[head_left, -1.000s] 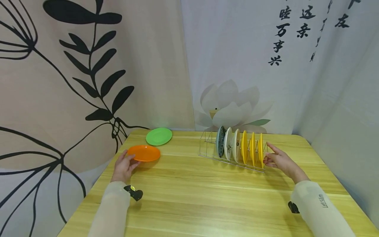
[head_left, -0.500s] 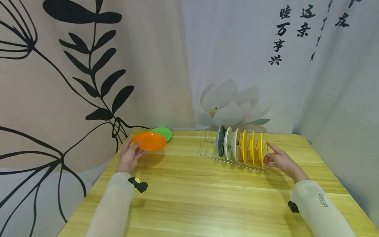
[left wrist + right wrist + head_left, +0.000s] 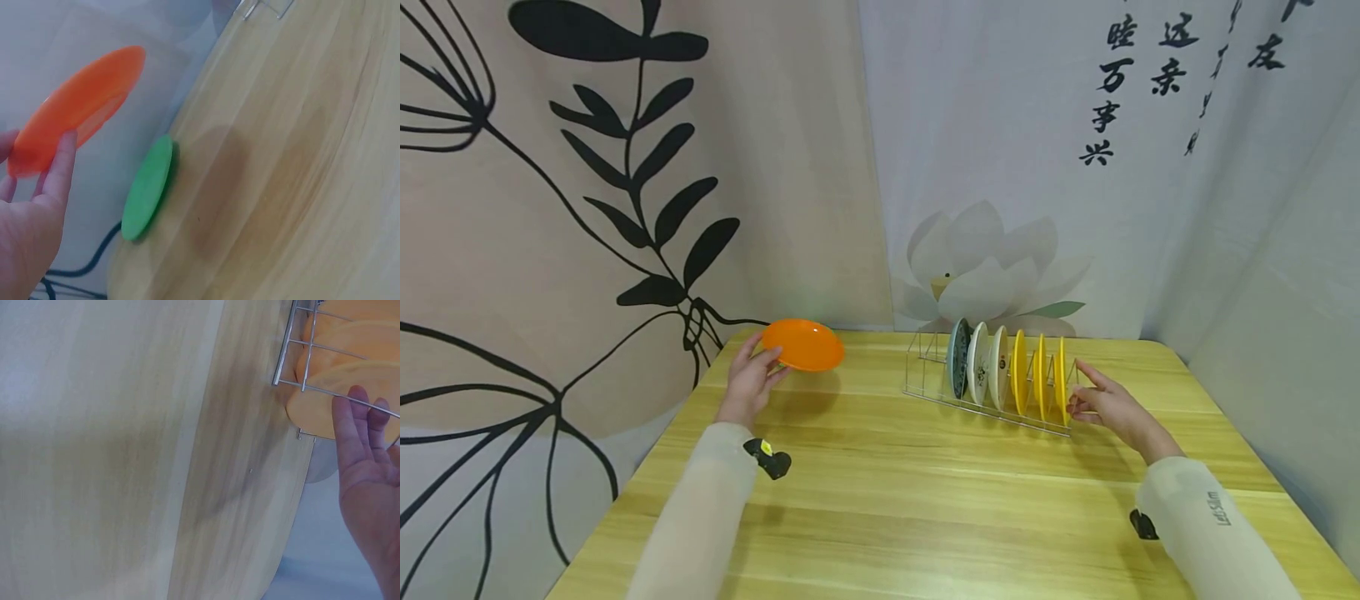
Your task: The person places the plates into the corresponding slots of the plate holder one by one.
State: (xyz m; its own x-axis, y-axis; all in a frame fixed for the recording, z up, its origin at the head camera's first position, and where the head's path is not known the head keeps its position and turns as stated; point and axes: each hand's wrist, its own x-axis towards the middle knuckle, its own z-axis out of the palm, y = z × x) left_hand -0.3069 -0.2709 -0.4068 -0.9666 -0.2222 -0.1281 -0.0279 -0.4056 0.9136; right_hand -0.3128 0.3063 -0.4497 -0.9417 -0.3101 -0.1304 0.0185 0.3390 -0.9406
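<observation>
My left hand pinches the near-left rim of an orange plate, thumb on top and fingers beneath. In the left wrist view the orange plate is tilted and held above the table. A green plate lies flat on the tabletop there; the orange one hides it in the head view. At the right, my right hand touches the end of a wire dish rack with mostly straight fingers, beside the outermost yellow plate. The right wrist view shows the fingertips at the rack's wire.
Several plates stand upright in the rack: a blue-patterned plate, two white plates and yellow ones. The rack's left end holds no plate. A wooden table extends to a curtain behind it.
My left hand has lifted the orange plate and carried it away from me and to the right, so it covers the green plate in the head view. My right hand has stayed at the rack.
</observation>
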